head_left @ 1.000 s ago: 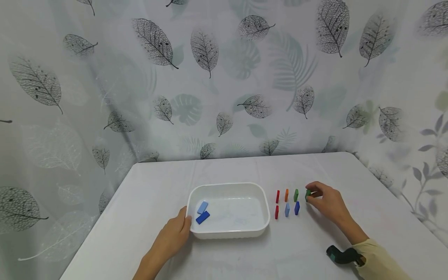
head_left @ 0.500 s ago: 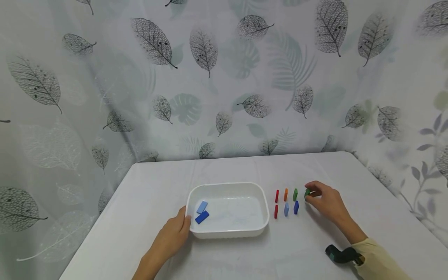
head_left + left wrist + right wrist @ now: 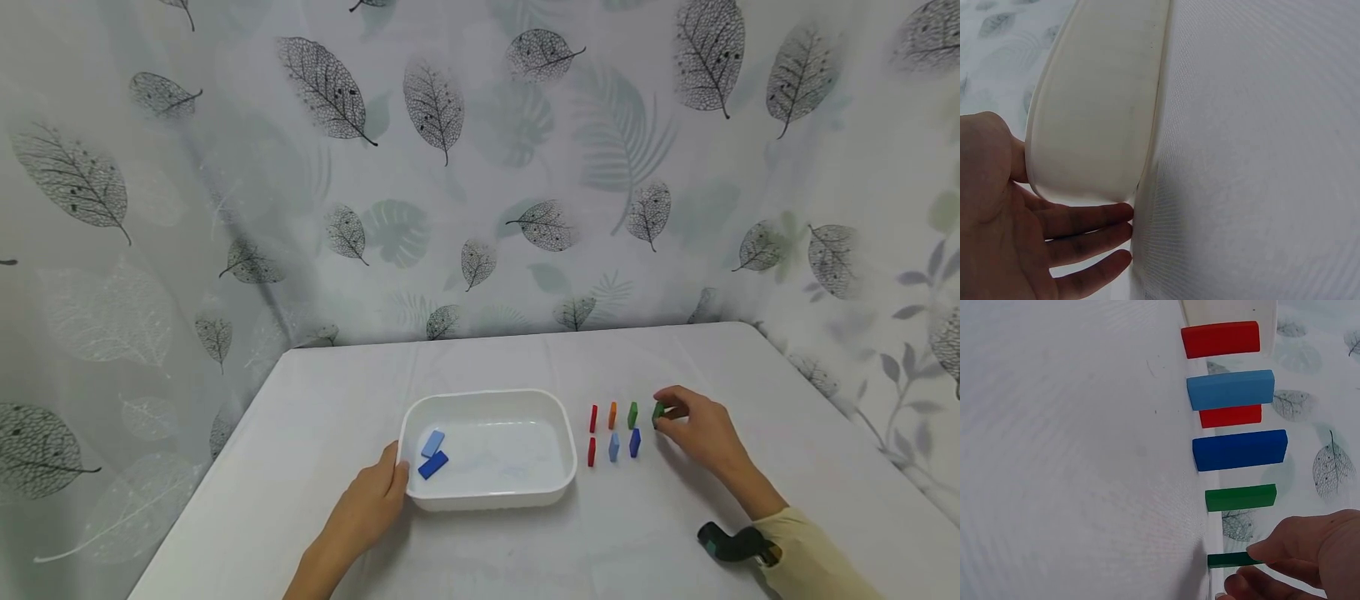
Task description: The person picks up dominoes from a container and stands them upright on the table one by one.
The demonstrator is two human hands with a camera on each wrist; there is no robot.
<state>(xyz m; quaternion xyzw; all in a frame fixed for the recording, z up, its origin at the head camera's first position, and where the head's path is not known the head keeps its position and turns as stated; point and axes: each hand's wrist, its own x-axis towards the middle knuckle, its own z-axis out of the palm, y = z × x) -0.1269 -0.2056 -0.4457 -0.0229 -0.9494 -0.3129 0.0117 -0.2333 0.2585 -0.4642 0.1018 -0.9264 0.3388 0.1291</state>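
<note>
My right hand (image 3: 697, 427) pinches a dark green domino block (image 3: 1229, 560) by its upper end between thumb and fingers; the block stands upright, its foot at the table. At the left end of a white tray (image 3: 491, 502), my left hand (image 3: 363, 504) holds on, thumb at the rim and the other fingers against the outer wall (image 3: 1094, 125). Inside the tray lie a light blue block (image 3: 432, 443) and a dark blue block (image 3: 433, 465), flat near the left wall.
Between tray and right hand stand two rows of upright blocks: red (image 3: 593, 418), orange (image 3: 612, 415) and green (image 3: 632, 415) behind; red (image 3: 591, 452), light blue (image 3: 613, 447) and dark blue (image 3: 634, 442) in front. A white cloth covers the table (image 3: 480, 550), with a leaf-patterned curtain (image 3: 480, 167) around.
</note>
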